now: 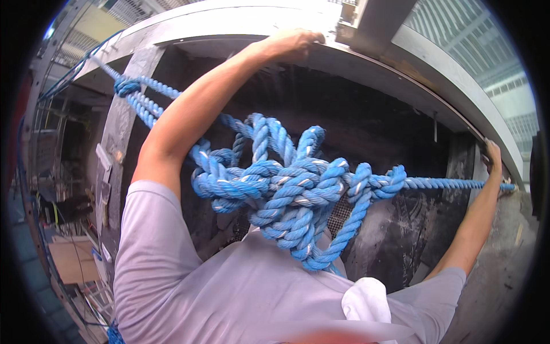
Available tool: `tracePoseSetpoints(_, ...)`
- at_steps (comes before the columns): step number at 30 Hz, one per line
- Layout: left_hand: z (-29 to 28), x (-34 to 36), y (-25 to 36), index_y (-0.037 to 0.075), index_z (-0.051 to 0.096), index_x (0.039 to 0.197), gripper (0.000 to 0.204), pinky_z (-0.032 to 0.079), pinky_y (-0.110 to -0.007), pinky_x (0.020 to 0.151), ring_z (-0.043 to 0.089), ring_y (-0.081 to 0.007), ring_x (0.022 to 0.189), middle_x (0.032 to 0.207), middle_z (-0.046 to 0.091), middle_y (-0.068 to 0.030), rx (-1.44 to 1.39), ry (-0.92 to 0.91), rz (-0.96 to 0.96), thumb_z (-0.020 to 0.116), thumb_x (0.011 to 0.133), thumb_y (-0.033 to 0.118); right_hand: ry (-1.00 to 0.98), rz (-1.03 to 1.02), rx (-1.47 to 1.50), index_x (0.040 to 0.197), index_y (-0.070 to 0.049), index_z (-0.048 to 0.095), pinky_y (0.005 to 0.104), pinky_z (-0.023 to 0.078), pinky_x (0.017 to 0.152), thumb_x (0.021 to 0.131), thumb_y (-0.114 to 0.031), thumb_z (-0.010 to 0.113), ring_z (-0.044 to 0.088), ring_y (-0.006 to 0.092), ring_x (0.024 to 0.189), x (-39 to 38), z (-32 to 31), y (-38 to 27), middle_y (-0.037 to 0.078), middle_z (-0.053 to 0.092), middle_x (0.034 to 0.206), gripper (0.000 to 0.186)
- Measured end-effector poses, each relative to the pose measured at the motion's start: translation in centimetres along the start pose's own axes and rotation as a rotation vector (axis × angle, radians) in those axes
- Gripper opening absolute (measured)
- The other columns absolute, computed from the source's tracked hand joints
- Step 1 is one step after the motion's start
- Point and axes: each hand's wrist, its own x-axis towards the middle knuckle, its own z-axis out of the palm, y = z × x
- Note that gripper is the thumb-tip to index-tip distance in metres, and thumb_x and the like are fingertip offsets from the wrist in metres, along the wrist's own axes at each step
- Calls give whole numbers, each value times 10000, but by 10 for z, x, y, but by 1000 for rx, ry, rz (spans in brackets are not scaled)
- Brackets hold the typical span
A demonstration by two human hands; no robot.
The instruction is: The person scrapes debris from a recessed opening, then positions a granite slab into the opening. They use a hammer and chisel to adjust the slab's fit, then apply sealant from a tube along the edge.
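My left arm reaches up and across, and my left hand (293, 45) is closed at the lower edge of a long pale beam (229, 23). Out to the right, my right hand (491, 157) has its fingers curled over the same curved-looking edge. Between my arms, in front of my chest, hangs a thick blue rope (303, 189) tied in a bulky tangle of knots and loops. One end runs taut to the right, passing near my right wrist. Another part passes behind my left arm to a smaller knot (127, 86). Neither hand touches the rope.
A dark recess (378, 114) lies behind the rope, with a thin rod (435, 127) hanging down. Grey posts (123, 132) stand at its left. A metal upright (381, 26) meets the beam above. White cloth (366, 301) lies against my shirt. Boards and clutter (71, 258) are lower left.
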Motion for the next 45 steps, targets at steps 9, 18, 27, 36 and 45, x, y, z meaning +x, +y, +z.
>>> tracePoseSetpoints(9, 6, -11, 0, 68, 778, 1234, 363, 596, -473, 932, 733, -370, 1069, 1108, 739, -188, -16, 146, 37, 666, 889, 44, 108, -256, -177, 1126, -69, 779, 347, 496, 660, 1083, -431, 637, 628, 156, 779, 26, -79, 5, 23, 684, 903, 391)
tracePoseSetpoints(18, -51, -2, 33, 18, 773, 1129, 291, 603, -503, 904, 742, -397, 1080, 1101, 748, -219, 108, 120, 72, 638, 873, -9, 185, -55, 362, 987, -129, 727, 308, 507, 652, 1020, -342, 701, 613, 126, 723, -29, -86, -1, -11, 666, 856, 217)
tracePoseSetpoints(27, -166, -64, -20, 6, 736, 1304, 486, 596, -454, 1047, 713, -371, 1204, 1284, 722, -208, 363, 241, -37, 613, 868, -169, -80, -314, 778, 1359, 80, 580, 355, 557, 1156, 1041, -215, 731, 654, 245, 1235, -156, -60, -120, 144, 590, 1338, 459)
tracePoseSetpoints(36, -186, -172, -167, 81, 735, 1337, 516, 590, -450, 1027, 693, -386, 1216, 1259, 710, -190, 265, 151, -54, 633, 888, -152, 48, -547, 93, 1563, -93, 567, 370, 526, 1010, 1075, -319, 691, 632, 260, 1227, -383, 100, -302, 111, 630, 1357, 552)
tracePoseSetpoints(45, -228, -279, -287, 82, 736, 1338, 477, 561, -473, 1048, 689, -370, 1241, 1251, 725, -207, 252, 106, -275, 663, 896, -81, 32, -920, -597, 1458, -1, 574, 409, 467, 1115, 981, 34, 616, 631, 373, 1267, -429, 237, -436, 223, 649, 1320, 481)
